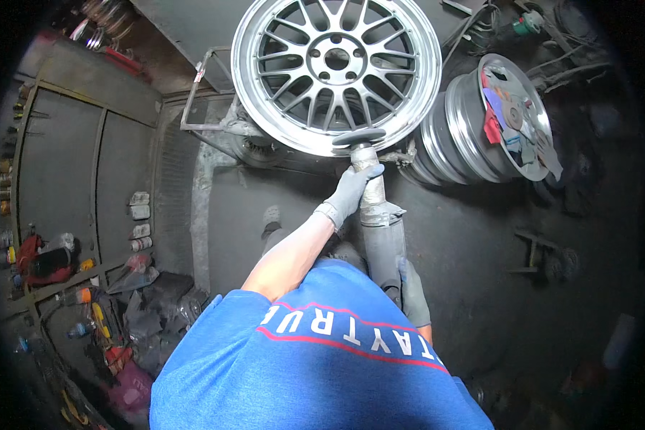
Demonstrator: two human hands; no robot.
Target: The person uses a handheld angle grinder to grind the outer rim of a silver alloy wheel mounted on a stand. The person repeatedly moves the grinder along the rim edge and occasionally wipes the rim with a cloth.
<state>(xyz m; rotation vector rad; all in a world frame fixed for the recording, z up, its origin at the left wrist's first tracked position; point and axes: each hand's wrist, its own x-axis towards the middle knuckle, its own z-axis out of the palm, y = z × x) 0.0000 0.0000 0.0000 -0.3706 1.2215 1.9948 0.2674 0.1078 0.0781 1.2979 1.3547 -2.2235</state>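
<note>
A long grey angle grinder (383,247) is held in both gloved hands, its front part wrapped in pale tape. My left hand (352,190) grips it just behind the head. Further back, my right hand (413,292) is wrapped round the rear of the body, its fingers partly hidden. The dark round disc (359,137) at the tool's tip lies against or just over the near lip of a silver multi-spoke alloy wheel (337,86). From this angle I cannot tell whether it touches.
A metal frame (193,100) stands by the wheel's left side. At the right, another wheel (462,132) lies tilted, bearing sanding discs and coloured pads (512,118). Cables and a green power tool (529,24) sit behind it. Shelves with cans and bags line the left.
</note>
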